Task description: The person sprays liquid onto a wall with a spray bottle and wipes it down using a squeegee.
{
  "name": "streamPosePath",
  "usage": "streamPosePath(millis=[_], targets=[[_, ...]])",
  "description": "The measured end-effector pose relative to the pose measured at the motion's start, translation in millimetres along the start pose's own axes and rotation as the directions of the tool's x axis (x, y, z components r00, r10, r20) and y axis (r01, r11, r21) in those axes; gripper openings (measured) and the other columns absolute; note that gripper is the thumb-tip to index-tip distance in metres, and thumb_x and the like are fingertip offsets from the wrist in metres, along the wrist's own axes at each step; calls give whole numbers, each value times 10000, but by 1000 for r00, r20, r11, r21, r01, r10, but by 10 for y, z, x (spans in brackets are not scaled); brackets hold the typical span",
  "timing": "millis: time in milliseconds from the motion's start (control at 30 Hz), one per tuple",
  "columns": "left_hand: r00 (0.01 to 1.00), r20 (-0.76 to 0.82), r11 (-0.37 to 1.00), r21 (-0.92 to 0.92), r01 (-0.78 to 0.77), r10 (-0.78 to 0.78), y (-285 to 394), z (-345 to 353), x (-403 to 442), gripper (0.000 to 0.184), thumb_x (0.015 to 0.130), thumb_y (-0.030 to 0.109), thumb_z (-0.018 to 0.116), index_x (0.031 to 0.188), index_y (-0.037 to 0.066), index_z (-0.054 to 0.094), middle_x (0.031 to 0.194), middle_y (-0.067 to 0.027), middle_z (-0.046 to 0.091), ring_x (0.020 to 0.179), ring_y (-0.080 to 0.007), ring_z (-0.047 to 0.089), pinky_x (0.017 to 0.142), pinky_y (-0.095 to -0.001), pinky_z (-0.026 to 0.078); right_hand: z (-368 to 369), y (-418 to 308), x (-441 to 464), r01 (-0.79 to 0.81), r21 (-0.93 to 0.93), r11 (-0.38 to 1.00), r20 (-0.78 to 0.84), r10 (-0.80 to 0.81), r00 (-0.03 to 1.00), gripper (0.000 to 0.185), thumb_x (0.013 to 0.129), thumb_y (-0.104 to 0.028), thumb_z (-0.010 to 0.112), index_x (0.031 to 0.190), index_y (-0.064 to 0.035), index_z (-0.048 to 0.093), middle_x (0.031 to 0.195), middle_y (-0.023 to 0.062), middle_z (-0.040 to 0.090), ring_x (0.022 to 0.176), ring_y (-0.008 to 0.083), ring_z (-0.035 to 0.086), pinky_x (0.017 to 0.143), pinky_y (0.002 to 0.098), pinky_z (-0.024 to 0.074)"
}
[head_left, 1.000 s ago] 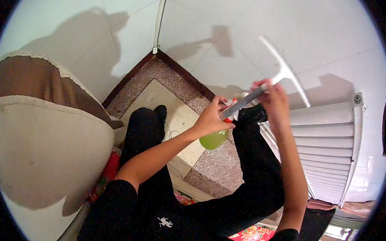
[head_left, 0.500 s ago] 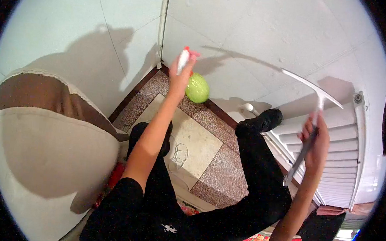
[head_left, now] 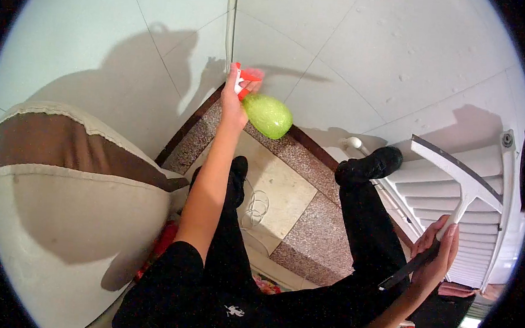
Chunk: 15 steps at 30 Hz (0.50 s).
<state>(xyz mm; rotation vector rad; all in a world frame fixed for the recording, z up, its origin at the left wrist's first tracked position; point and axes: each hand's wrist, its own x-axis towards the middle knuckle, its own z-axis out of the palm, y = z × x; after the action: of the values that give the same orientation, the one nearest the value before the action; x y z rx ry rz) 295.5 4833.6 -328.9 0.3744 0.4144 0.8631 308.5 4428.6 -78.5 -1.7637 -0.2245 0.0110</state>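
My left hand [head_left: 233,106] grips a spray bottle [head_left: 269,117] by its red and white trigger head, with the fingers partly smeared by motion. The bottle's body is green and rounded, and it hangs tilted down to the right near the wall corner. In my right hand [head_left: 439,253] is a squeegee [head_left: 464,195], held by its grey and white handle. Its white head points up and to the right, in front of the radiator and apart from the tiled wall [head_left: 363,56].
A white radiator [head_left: 450,200] with a pipe stands at the right. At the left is a large beige and brown padded piece [head_left: 73,213]. A thin looped cord [head_left: 255,210] lies on the floor between my black-clad legs.
The squeegee has come down from up by the wall to in front of the radiator, and its head has turned. The spray bottle is tilted more to the right.
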Motion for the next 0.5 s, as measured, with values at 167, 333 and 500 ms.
streamPosePath(millis=[167,333,500], targets=[[998,60,1000,15,20,-20,-95,-37,0,400,926,439,581,852,46,575,848,-108,636,975,-274,639,958,-407,464,-3,-4,-19,43,23,999,147,-46,988,332,1022,-337,421,1011,-14,498,632,20,421,507,88,402,449,222,366],[887,456,939,-267,215,-73,-132,-302,166,383,899,393,612,743,49,546,642,-52,546,717,-209,599,888,-384,512,0,-38,-32,38,1,999,152,-38,988,328,1023,-336,417,1004,-18,496,635,19,427,526,85,411,462,221,364],[993,-90,994,-79,-78,71,-132,128,-12,397,893,393,605,649,106,480,550,-5,418,540,-157,420,656,-330,461,32,-50,-39,23,-44,999,118,-18,993,327,1016,-334,427,988,-18,510,627,22,441,534,91,424,481,217,350]])
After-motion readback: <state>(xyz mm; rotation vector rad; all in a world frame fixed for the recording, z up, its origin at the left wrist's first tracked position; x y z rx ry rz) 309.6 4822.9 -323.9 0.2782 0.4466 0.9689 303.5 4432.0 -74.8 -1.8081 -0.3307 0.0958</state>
